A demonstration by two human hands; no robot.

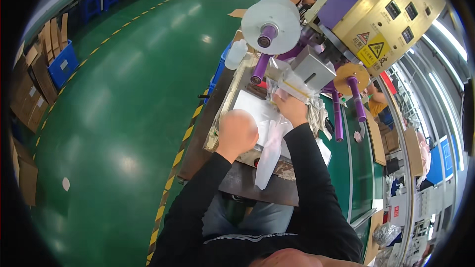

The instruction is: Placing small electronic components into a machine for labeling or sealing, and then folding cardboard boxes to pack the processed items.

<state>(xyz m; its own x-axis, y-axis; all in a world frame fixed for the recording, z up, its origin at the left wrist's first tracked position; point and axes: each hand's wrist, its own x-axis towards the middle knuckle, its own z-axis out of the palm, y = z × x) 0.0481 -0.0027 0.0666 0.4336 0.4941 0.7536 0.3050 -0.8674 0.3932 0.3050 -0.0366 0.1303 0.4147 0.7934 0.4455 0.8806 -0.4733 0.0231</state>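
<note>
My left hand [237, 132] is over the left part of the machine's worn work table, its fingers smeared and hard to make out. Farther in, my right hand [293, 109] reaches under the press head, fingers drawn together at the edge of some clear plastic film [296, 85]. What they hold is hidden. Between the hands lies a flat white plate or sheet [252, 104]. A pale, translucent limp piece [269, 155] runs from below my right hand over the table's front edge. A grey metal block [312, 69] stands just beyond that hand.
Above is a gold and purple press [391, 15], with a white disc reel [271, 24] and purple rollers [338, 118] jutting toward me. A white plastic bottle [236, 54] stands at the table's far left. Blue crate [63, 64] and cardboard sit across the green floor. Other people work farther back.
</note>
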